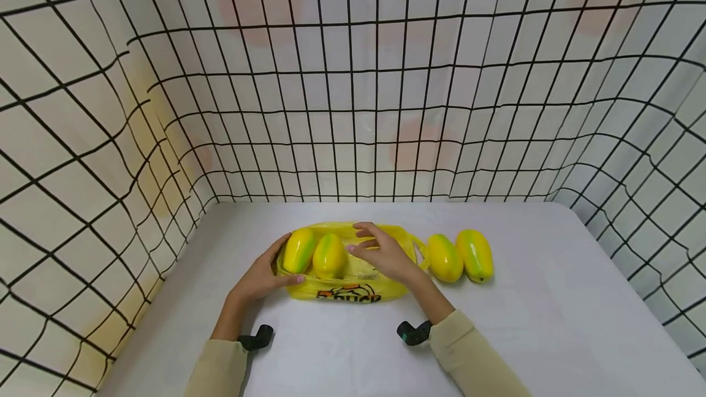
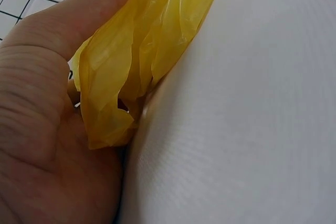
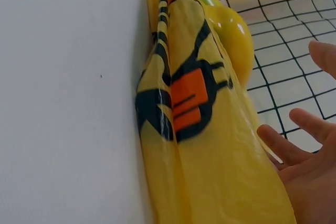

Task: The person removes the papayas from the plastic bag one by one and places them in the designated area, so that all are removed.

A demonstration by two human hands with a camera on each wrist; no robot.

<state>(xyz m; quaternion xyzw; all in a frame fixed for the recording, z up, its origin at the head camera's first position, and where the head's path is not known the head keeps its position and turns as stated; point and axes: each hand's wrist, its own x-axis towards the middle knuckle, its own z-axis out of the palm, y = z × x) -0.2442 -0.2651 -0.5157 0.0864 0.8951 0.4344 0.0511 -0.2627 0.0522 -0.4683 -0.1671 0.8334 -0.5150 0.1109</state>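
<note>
A yellow plastic bag (image 1: 388,290) with black and orange print lies on its side, its opening facing up. Inside its left part sit two yellow-green mangoes, one at the left end (image 1: 299,250) and one beside it (image 1: 330,256). My left hand (image 1: 259,277) grips the bag's left end, thumb over the front edge; in the left wrist view the crumpled plastic (image 2: 110,82) lies between thumb and fingers. Over the bag's right half hovers my right hand (image 1: 386,255), fingers spread and relaxed, holding nothing. The right wrist view shows this hand (image 3: 310,166) beside the printed bag.
Right of the bag, close to its handle (image 1: 420,251), two more mangoes lie side by side, a near one (image 1: 445,258) and a farther one (image 1: 474,255). A black wire grid (image 1: 375,109) encloses the white table (image 1: 551,323) at the back and sides.
</note>
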